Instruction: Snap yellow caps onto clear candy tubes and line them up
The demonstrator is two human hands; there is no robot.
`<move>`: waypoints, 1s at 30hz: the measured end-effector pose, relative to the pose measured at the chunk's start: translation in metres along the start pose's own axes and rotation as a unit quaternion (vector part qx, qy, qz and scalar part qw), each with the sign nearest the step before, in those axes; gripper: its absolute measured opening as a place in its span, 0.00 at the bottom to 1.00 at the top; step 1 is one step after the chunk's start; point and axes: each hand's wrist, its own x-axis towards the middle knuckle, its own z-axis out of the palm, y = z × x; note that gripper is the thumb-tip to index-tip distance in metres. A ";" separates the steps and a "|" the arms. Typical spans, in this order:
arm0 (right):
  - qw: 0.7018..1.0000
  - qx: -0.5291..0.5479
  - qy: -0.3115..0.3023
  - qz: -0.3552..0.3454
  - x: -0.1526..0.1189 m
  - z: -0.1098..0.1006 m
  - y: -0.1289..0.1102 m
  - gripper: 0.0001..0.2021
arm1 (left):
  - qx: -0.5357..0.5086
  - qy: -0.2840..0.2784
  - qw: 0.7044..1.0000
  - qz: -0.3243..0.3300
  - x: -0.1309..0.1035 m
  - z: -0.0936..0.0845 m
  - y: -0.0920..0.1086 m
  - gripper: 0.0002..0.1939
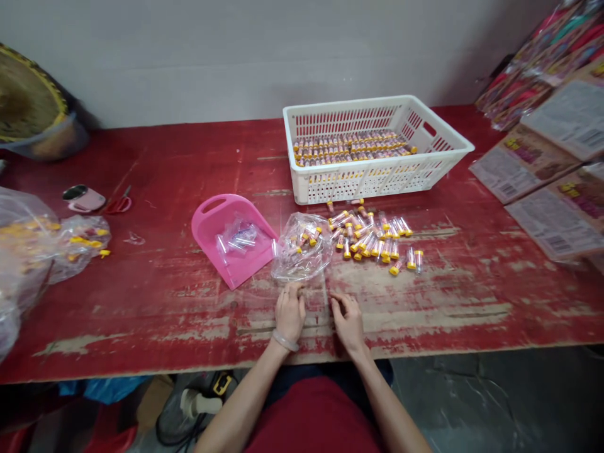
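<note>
My left hand point(290, 311), a pale bangle at its wrist, rests on the worn red table just below a clear plastic bag point(302, 246). Nothing shows in its loosely bent fingers. Small yellow-capped tubes are inside the bag. A short way to the right lies my right hand point(348, 319), its thumb and fingers apart and holding nothing I can see. Ahead of it, many loose clear tubes with yellow caps point(372, 238) are piled on the wood. To the bag's left sits a pink dustpan-shaped scoop point(248, 267) with clear plastic pieces point(240, 236) in it.
A white slotted basket point(377, 182) holding rows of capped tubes stands behind the pile. Printed packages point(542, 170) are stacked at right. At left are a pink mug point(87, 200), red scissors point(120, 204), bags of yellow parts point(28, 236) and a basin point(51, 138).
</note>
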 end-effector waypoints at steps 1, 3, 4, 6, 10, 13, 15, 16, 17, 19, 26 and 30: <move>1.000 0.000 0.001 0.000 0.000 0.000 0.000 0.12 | 0.012 -0.010 1.000 0.003 0.002 -0.001 0.000 0.15; 1.000 -0.002 0.002 0.000 0.000 0.001 0.000 0.12 | 0.027 -0.033 0.999 0.013 0.006 -0.004 0.000 0.16; 1.000 -0.003 0.003 -0.001 0.000 0.001 0.000 0.12 | 0.026 -0.039 0.999 0.017 0.007 -0.005 0.000 0.16; 1.000 -0.007 0.002 -0.004 0.000 0.002 0.000 0.12 | 0.024 -0.045 0.998 0.030 0.009 -0.006 0.003 0.16; 1.000 -0.007 0.002 -0.001 0.001 0.003 0.000 0.11 | 0.039 -0.064 0.996 0.044 0.011 -0.002 0.008 0.18; 1.000 -0.008 -0.002 -0.001 0.001 0.003 0.000 0.11 | 0.028 -0.050 0.998 0.029 0.010 0.003 0.008 0.17; 1.000 -0.009 -0.004 0.001 0.001 0.002 0.001 0.11 | -0.001 -0.040 0.999 0.006 0.007 0.004 0.003 0.15; 1.000 -0.009 -0.005 0.003 0.001 0.002 0.001 0.11 | -0.021 -0.031 0.999 -0.010 0.006 0.004 0.000 0.14; 1.000 -0.007 -0.005 0.004 0.001 0.001 0.001 0.11 | -0.039 -0.019 0.999 -0.028 0.004 0.003 -0.003 0.13; 1.000 -0.006 -0.004 0.007 0.001 0.000 0.002 0.11 | -0.054 -0.002 0.997 -0.053 0.000 0.000 -0.011 0.11; 1.000 -0.005 -0.005 0.002 0.000 0.004 0.003 0.11 | 0.010 -0.049 0.999 -0.006 -0.008 -0.008 -0.009 0.06; 1.000 -0.006 -0.008 -0.001 0.000 0.006 0.001 0.11 | 0.016 -0.076 0.997 0.013 -0.005 -0.002 0.004 0.07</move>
